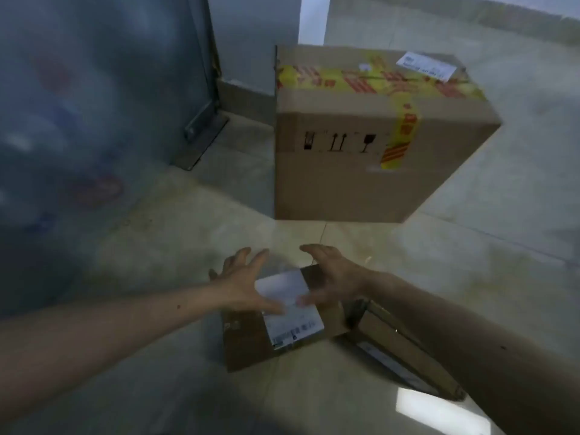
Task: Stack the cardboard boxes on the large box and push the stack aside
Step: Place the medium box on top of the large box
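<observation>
Nearest, two bare forearms reach forward and down from the bottom corners of the view, converging over a small cardboard box (251, 337) on the floor (157, 246). The left hand (241, 282) is spread wide, fingers fanned and pointing away, its thumb lying across the white shipping label (290, 309) on the box's top. The right hand (332, 274) mirrors it from the other side, palm turned inward, fingers curved forward, thumb pointing toward the left thumb over the same label. Both hands are open and neither has closed around the box; whether the palms press its sides cannot be told through the motion blur.

The small box is plain brown, sits directly under and between the hands, and is turned at a slant to the floor tiles. Just right of it, under the right forearm, lies a second flat cardboard box (405, 350) with a pale label strip, partly hidden by the arm.

Well beyond the fingertips stands the large box (339, 177), upright on the floor and apart from the smaller ones. Yellow tape (400, 133) with red print crosses its top and runs down the near face, beside black handling symbols; a white label sits at its far right top corner. Left of the hands rises a blurred grey-blue panel (94, 105).
</observation>
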